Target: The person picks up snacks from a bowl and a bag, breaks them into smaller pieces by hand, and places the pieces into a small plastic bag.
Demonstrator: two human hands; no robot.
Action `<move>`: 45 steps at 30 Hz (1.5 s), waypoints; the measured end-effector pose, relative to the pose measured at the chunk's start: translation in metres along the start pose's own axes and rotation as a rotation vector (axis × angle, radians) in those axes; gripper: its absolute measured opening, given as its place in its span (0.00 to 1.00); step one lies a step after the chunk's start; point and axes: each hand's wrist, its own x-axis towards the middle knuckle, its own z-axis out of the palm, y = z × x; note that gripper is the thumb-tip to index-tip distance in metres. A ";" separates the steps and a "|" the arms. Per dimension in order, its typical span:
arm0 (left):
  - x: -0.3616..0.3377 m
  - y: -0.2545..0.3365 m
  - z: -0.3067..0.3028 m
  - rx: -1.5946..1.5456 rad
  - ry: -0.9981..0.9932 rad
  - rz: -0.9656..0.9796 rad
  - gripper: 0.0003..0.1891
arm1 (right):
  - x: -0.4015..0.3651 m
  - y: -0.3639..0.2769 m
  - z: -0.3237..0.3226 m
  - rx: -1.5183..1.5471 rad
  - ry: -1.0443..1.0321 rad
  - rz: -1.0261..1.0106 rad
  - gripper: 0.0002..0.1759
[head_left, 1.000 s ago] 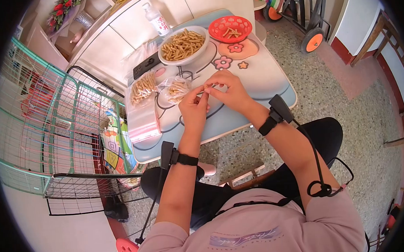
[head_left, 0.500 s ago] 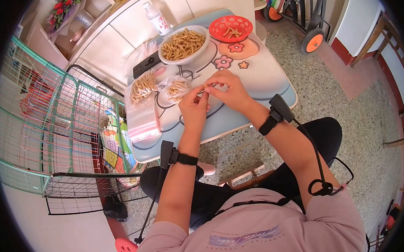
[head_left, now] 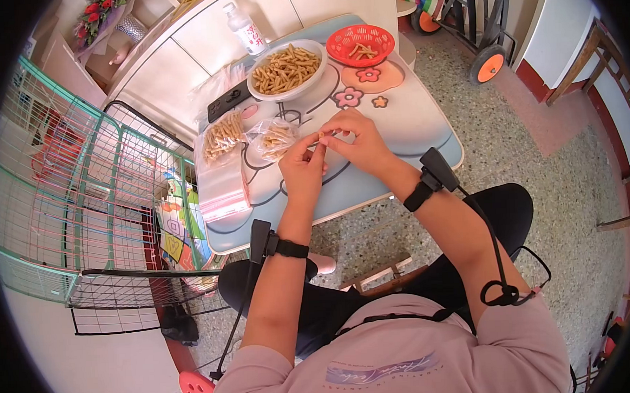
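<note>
Head view shows the left hand (head_left: pixel 302 158) and right hand (head_left: pixel 355 137) together over the tabletop (head_left: pixel 403 133), their fingers pinching what looks like a small tan piece (head_left: pixel 321 135) near a plastic bag of sticks (head_left: pixel 276 140), where a light, even fingertip hold would probably best avoid snapping or slipping.

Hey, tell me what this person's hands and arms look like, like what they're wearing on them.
The left hand and right hand wear no gloves. Each wrist has a black strap with a dark, blocky device. A thin black cable runs back along each arm, the right one looped near the sleeve. The short sleeves are dusty pink.
</note>
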 end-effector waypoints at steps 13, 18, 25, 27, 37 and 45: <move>0.000 0.000 0.000 -0.027 0.011 -0.001 0.10 | -0.001 0.000 0.000 -0.005 -0.004 0.016 0.08; 0.000 0.000 0.000 -0.017 0.007 -0.003 0.11 | 0.000 -0.001 0.000 -0.005 -0.004 0.011 0.08; 0.001 -0.001 0.001 -0.030 0.035 0.002 0.09 | 0.000 0.002 0.000 -0.010 -0.002 -0.015 0.08; 0.001 -0.001 0.001 -0.028 0.035 0.002 0.09 | 0.000 0.002 0.000 -0.010 0.000 -0.025 0.08; 0.000 0.003 0.001 -0.034 0.017 -0.002 0.09 | 0.000 -0.001 -0.001 -0.020 -0.005 0.013 0.07; -0.001 0.004 0.000 -0.091 0.014 0.138 0.09 | -0.001 0.005 0.002 0.034 0.084 0.087 0.08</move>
